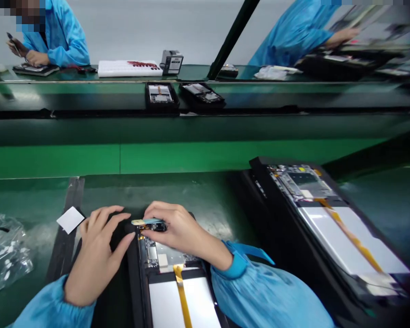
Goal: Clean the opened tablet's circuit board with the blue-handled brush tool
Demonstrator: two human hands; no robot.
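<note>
Right hand (177,230) curled over the top edge of an opened tablet (171,282), fingers closed in a pinch on a small strip-like part (146,222) with a pale blue-and-tan end; the strip sits at the device's upper corner, just left of the fingertips. Left hand (95,255) lies flat beside it, fingers spread and loose, holding nothing, fingertips touching the dark frame at the tablet's top left corner. Index tip nearly meets the strip.

Below both hands the tablet's insides show: circuit board near the right wrist, white battery panels lower down, an orange ribbon cable (181,296) running down between them. Both sleeves blue.

Left of the left hand, a small white square (70,219) on the green tabletop (208,200); farther left, crumpled clear plastic bag (5,255). Well right of the right hand, a second opened tablet (331,223) in a black tray, tilted.

Beyond the hands, a conveyor carries two more trays (182,96). Two people in blue coats work at the far side.
</note>
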